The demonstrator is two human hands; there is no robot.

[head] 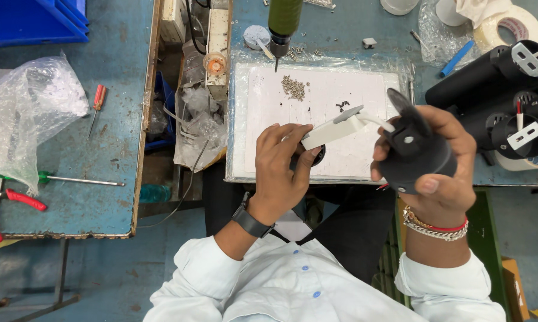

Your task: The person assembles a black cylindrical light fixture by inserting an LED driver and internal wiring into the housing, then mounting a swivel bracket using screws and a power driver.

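A: What has each hand got?

B: The right hand is wrapped tight round a black housing, held up over the near edge of the white board. The left hand pinches a white box between thumb and fingers, just beside it.

A: Why so close together?

B: A short white cable joins box to housing — it looks too short to let them part.

A: How does the housing look?

B: A stubby matt cylinder, tilted, with a flat black tab sticking up from its top. More like it lie stacked at the right.

A: Anything else near?

B: Small screws heaped on the board, and a green driver hanging above them.
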